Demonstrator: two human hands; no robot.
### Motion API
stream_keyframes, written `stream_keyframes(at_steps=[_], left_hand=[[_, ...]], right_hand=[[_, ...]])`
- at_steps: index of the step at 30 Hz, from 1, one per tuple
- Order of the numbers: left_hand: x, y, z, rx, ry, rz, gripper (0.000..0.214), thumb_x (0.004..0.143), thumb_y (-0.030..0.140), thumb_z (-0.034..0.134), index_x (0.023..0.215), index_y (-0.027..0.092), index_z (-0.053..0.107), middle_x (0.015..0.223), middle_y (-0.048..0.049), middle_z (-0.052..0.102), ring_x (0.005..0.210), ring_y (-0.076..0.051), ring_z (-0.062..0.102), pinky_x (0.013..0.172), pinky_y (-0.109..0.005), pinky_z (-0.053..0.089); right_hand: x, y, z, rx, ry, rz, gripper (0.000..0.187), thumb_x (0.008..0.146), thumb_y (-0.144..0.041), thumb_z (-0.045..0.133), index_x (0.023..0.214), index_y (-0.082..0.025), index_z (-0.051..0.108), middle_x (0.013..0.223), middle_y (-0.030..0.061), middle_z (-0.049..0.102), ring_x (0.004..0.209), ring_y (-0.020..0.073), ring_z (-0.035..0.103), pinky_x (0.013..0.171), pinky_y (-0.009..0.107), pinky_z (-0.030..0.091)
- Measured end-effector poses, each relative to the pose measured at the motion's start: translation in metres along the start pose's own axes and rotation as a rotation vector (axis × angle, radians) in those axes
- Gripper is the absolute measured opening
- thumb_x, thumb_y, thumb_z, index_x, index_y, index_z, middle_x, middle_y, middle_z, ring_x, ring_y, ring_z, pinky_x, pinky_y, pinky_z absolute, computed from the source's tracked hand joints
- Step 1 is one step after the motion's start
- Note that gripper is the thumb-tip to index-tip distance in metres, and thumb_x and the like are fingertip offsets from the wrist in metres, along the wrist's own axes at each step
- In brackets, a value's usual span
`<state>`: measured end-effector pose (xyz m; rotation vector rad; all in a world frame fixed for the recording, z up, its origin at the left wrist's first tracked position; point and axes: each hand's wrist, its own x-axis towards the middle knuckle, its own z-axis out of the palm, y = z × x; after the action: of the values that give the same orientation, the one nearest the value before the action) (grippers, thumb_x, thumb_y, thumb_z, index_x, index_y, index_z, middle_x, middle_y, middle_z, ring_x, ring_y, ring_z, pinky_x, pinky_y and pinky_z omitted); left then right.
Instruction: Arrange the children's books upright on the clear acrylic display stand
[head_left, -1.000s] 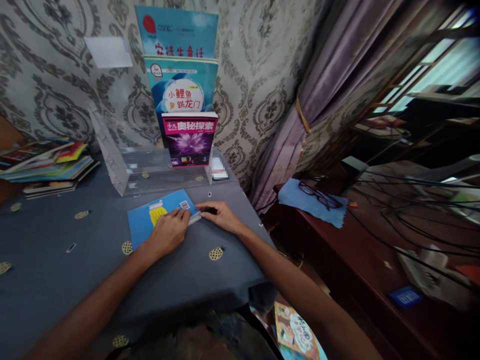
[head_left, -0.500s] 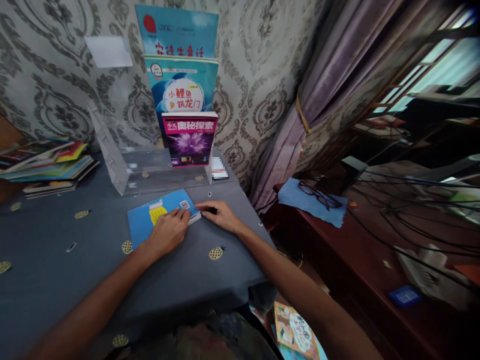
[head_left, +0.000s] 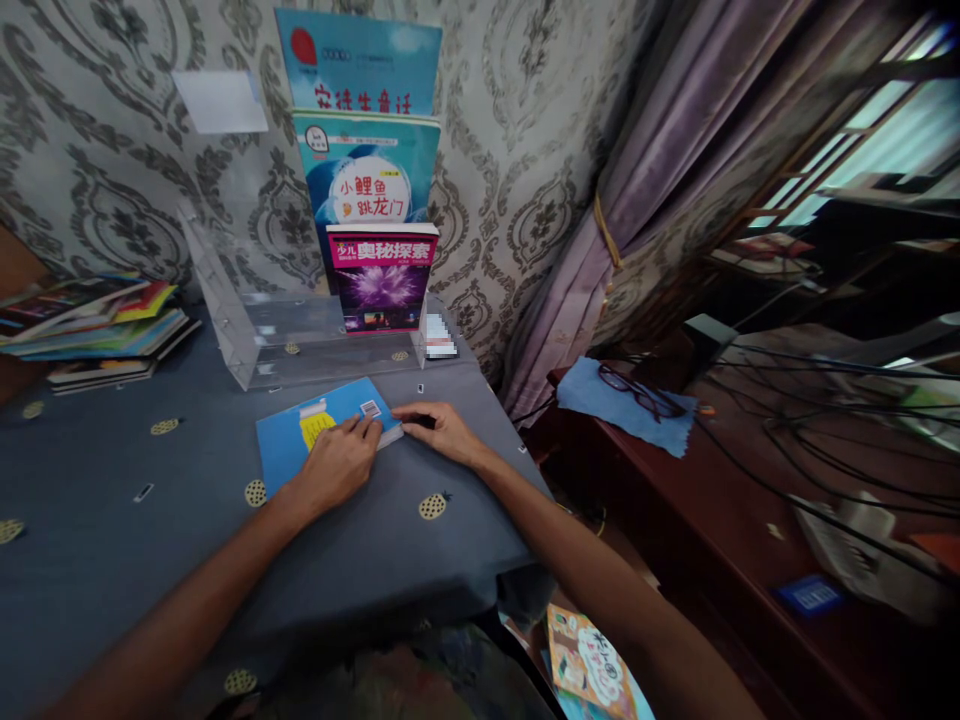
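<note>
A blue book (head_left: pixel 285 450) with a yellow patch and a barcode lies flat on the cloth-covered table. Across its lower right part rests my left hand (head_left: pixel 341 462), fingers laid on the cover near the barcode. My right hand (head_left: pixel 444 434) pinches the book's right corner between thumb and fingers. Behind the book stands a clear acrylic rack (head_left: pixel 244 345). In its right side are a purple and pink book (head_left: pixel 384 280), a teal book (head_left: pixel 371 170) and, at the back, a taller blue-green book (head_left: pixel 360 60).
Several books (head_left: pixel 97 330) are stacked at the table's left. To the right, a dark red desk (head_left: pixel 675 510) holds a blue cloth (head_left: pixel 626 405) with glasses (head_left: pixel 637 390) on it, plus tangled cables. An orange book (head_left: pixel 589 660) lies below the table edge. A curtain (head_left: pixel 585 240) hangs behind.
Both hands and the blue book keep their places. Only the camera's view has shifted very slightly.
</note>
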<state>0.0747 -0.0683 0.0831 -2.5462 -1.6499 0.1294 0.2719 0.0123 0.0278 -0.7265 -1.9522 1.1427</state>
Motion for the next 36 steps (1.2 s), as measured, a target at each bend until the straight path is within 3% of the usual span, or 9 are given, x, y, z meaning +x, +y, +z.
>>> stream_keyframes(at_steps=[5, 14, 21, 26, 31, 36], left_hand=[[0.000, 0.000, 0.000, -0.005, 0.012, 0.001, 0.032, 0.095, 0.009, 0.040, 0.122, 0.011, 0.058, 0.125, -0.0187, 0.066, 0.120, -0.029, 0.061, 0.093, -0.042, 0.054], [-0.001, -0.004, 0.016, 0.021, 0.129, 0.032, 0.031, 0.098, 0.017, 0.042, 0.122, 0.012, 0.060, 0.128, -0.0170, 0.066, 0.119, -0.027, 0.063, 0.098, -0.039, 0.053], [-0.002, -0.004, 0.019, -0.039, 0.171, 0.034, 0.028, 0.100, 0.024, 0.044, 0.118, 0.013, 0.061, 0.127, -0.0168, 0.067, 0.119, -0.027, 0.062, 0.097, -0.040, 0.053], [-0.006, -0.034, 0.025, -0.150, 0.186, -0.012, 0.032, 0.100, 0.035, 0.043, 0.120, 0.018, 0.062, 0.127, -0.0121, 0.068, 0.117, -0.026, 0.063, 0.098, -0.040, 0.051], [-0.020, -0.077, 0.030, -0.145, 0.154, -0.200, 0.042, 0.099, 0.035, 0.039, 0.132, 0.017, 0.058, 0.139, -0.0147, 0.060, 0.128, -0.031, 0.055, 0.105, -0.048, 0.044], [-0.030, -0.079, 0.009, -0.113, 0.000, -0.292, 0.041, 0.099, 0.039, 0.038, 0.129, 0.020, 0.060, 0.127, -0.0117, 0.064, 0.113, -0.029, 0.061, 0.091, -0.042, 0.051]], right_hand=[[0.000, 0.000, 0.001, -0.053, 0.001, -0.026, 0.030, 0.086, -0.019, 0.058, 0.111, -0.021, 0.075, 0.109, 0.0064, 0.076, 0.102, 0.0214, 0.071, 0.096, 0.039, 0.053], [-0.012, -0.002, 0.002, -0.341, -0.042, -0.174, 0.038, 0.086, -0.006, 0.049, 0.108, -0.022, 0.076, 0.116, 0.0074, 0.075, 0.107, 0.0201, 0.069, 0.096, 0.040, 0.054], [-0.025, -0.018, 0.008, -0.753, -0.097, -0.205, 0.040, 0.086, -0.004, 0.053, 0.117, -0.022, 0.072, 0.119, 0.0088, 0.069, 0.107, 0.0223, 0.063, 0.096, 0.041, 0.052], [-0.037, -0.040, 0.026, -1.063, -0.105, -0.067, 0.036, 0.095, -0.012, 0.050, 0.128, -0.016, 0.063, 0.101, 0.0121, 0.066, 0.096, 0.0245, 0.058, 0.083, 0.038, 0.048], [-0.039, -0.046, 0.035, -1.116, -0.129, -0.015, 0.033, 0.100, -0.018, 0.045, 0.130, -0.015, 0.061, 0.105, 0.0122, 0.066, 0.097, 0.0247, 0.056, 0.083, 0.037, 0.044], [-0.026, -0.043, 0.031, -1.096, -0.128, 0.034, 0.036, 0.102, -0.024, 0.044, 0.134, -0.013, 0.057, 0.115, 0.0139, 0.065, 0.106, 0.0264, 0.054, 0.088, 0.040, 0.042]])
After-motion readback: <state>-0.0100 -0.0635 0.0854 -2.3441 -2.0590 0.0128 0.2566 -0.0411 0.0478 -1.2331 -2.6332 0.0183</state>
